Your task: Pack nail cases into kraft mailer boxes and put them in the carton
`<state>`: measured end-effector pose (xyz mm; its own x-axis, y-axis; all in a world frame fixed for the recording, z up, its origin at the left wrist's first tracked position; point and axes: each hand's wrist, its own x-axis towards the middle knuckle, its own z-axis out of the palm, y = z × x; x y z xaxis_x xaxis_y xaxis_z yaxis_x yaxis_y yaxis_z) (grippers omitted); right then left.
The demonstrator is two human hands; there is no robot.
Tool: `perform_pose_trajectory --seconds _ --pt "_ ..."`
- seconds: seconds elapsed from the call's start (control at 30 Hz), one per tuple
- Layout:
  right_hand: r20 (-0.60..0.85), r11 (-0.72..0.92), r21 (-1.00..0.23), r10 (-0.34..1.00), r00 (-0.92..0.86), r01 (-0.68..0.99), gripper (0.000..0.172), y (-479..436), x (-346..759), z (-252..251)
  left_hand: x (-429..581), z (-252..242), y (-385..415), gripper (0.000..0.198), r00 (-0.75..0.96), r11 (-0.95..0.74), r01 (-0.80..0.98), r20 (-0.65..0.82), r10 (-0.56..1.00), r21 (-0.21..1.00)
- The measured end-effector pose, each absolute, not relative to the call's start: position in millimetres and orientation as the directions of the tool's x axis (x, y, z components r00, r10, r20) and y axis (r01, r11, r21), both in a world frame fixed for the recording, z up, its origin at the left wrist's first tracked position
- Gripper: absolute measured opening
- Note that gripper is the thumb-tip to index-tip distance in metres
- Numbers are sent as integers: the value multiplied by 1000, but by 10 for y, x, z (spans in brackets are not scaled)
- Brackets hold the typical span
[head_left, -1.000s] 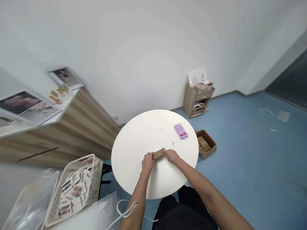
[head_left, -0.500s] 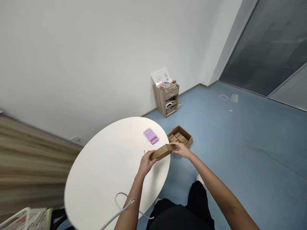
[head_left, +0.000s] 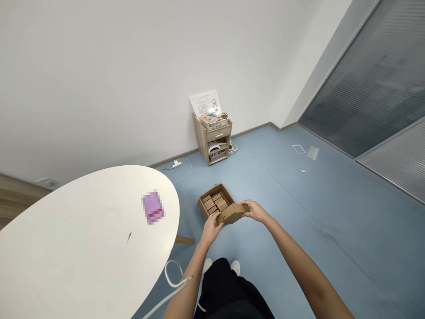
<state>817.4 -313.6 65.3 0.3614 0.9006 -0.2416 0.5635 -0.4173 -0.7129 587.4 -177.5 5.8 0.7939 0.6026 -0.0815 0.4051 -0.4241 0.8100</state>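
Observation:
Both my hands hold a small kraft cardboard box out over the floor. My left hand grips its near left end, and my right hand pinches its right end. Just beyond and below it, an open brown carton sits on the floor, packed with several similar small boxes. The held box hides the carton's near corner. To the left stands a round white table with a flat pink-purple pixelated object on it, out of reach of neither hand's fingers.
A white cord loops beside my left forearm. A wooden bedside cabinet with a basket on top stands against the wall. A cable and white plug lie on the blue floor, and a glass partition runs along the right.
My view has swung left and downward. Both hands have carried the small box off the table to above the carton on the floor, and the table now sits at the left.

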Motion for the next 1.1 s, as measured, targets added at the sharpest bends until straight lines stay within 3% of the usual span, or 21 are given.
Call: perform_pose_trajectory --seconds 0.3,0.57,0.9,1.1 --pt "-288 -482 -431 875 389 763 50 -2096 9138 -67 6740 -961 -1329 48 596 -363 761 -357 720 538" --pt "-330 -457 -370 878 345 809 53 -1075 9623 -1577 7451 -2472 -1004 62 344 -230 937 -574 743 263" --pt "-353 -213 -283 930 105 935 50 18 9906 -4044 7771 -4904 -430 71 505 -409 863 -543 670 298" --pt "-403 -101 -266 915 -15 959 46 243 9707 -5055 7686 -5795 -478 79 515 -453 854 -534 671 254"
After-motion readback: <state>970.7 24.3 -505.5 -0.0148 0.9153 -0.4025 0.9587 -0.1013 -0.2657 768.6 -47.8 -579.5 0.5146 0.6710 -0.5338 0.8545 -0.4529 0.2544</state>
